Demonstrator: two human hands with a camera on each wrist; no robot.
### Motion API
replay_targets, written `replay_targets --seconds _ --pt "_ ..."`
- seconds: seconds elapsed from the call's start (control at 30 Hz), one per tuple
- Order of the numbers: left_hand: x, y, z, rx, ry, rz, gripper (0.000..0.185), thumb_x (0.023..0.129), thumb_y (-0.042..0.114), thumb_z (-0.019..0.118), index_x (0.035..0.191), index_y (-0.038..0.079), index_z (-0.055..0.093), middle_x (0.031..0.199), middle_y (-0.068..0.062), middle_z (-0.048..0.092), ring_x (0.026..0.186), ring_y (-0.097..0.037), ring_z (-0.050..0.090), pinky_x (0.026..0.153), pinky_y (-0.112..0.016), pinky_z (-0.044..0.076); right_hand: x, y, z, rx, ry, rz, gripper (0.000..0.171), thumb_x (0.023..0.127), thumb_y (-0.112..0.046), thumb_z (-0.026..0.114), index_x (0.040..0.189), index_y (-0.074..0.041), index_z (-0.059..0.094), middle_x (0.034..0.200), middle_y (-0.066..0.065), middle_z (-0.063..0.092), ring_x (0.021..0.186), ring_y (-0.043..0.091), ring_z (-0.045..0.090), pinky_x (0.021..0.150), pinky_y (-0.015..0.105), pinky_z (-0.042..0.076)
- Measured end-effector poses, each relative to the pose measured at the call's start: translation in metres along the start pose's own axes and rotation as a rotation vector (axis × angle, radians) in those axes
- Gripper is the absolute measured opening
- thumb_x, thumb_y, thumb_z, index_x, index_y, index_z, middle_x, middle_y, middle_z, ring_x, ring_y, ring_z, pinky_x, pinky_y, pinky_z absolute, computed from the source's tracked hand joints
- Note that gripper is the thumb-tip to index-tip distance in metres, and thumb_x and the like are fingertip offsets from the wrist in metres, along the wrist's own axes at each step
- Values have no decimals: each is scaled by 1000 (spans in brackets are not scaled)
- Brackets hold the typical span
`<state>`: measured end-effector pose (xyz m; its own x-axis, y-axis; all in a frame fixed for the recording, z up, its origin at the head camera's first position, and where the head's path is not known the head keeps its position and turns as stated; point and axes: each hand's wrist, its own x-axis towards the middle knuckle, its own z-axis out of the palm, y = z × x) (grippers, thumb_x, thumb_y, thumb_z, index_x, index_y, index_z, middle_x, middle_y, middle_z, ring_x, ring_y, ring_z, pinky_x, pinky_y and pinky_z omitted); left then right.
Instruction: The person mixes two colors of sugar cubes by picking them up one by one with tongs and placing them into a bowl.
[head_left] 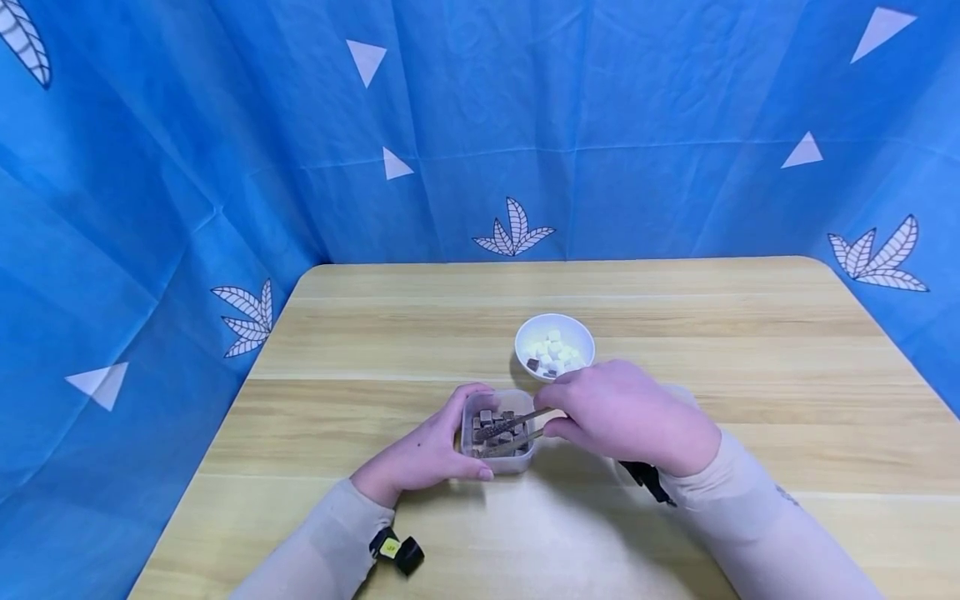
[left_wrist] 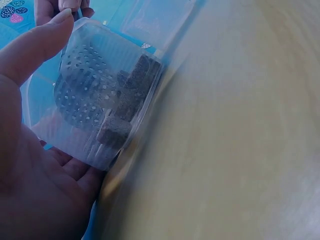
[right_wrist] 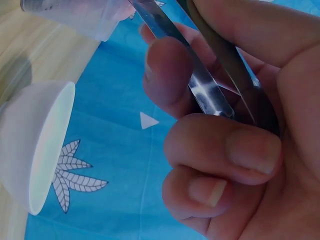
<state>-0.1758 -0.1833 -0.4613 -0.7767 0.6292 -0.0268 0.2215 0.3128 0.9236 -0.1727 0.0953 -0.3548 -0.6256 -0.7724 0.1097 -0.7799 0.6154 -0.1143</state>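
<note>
Standing here watching: the left hand [head_left: 423, 457] is cupped round the clear tub [head_left: 498, 433] at about 6 o'clock on the tabletop [head_left: 750, 350], fingers curled on its wall, thumb over the rim. The tub holds brown cubes [head_left: 497, 425].

The right hand [head_left: 626, 417] comes in from 3 o'clock with fingers clenched on metal tongs [head_left: 513, 429], tips down among the cubes. Can't tell if a cube is actually pinched yet.

The white bowl [head_left: 555, 346] sits just behind at 12 o'clock, full of white cubes with a brown one or two.

Risks, I'd guess: the tub is light, so a sideways tug from the tongs could tip it if the left grip loosens. Also a loosely pinched cube could drop on the tabletop between tub and bowl.
</note>
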Motion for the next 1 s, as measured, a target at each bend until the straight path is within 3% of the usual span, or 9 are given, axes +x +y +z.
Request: replay_targets --seconds 0.13,0.3,0.53,0.77,1.0 --pt "1 0 0 1 -2 -3 102 74 22 90 153 19 25 154 2 41 138 -15 42 117 -47 27 -1 -1 -1 -5 6 13 17 87 -33 79 101 -24 73 89 -14 68 63 3 54 54 34 49" --pt "1 -2 0 8 -3 -4 103 73 24 90 153 21 26 153 5 42 138 -14 42 117 -47 27 -3 -5 1 -40 5 37 17 86 -37 80 94 -25 71 74 -17 59 55 5 45 51 33 45" --pt "0 -2 0 18 -3 1 101 75 23 90 153 21 26 154 5 41 138 -15 41 118 -48 26 1 -14 5 -73 10 -27 19 88 -35 77 82 -24 63 59 -15 42 50 10 41 47 31 41" --pt "0 -1 -1 35 0 -2 102 74 25 90 153 21 26 153 4 42 138 -14 41 117 -47 27 -4 -1 -6 -18 82 -11 12 89 -30 78 90 -24 67 73 -16 57 55 3 43 49 30 43" --pt "0 -1 -1 4 -9 -15 106 74 27 89 156 20 22 144 0 50 130 -18 51 115 -49 32 -8 12 -16 5 109 18 12 93 -30 74 102 -22 72 83 -16 64 62 2 52 58 32 50"
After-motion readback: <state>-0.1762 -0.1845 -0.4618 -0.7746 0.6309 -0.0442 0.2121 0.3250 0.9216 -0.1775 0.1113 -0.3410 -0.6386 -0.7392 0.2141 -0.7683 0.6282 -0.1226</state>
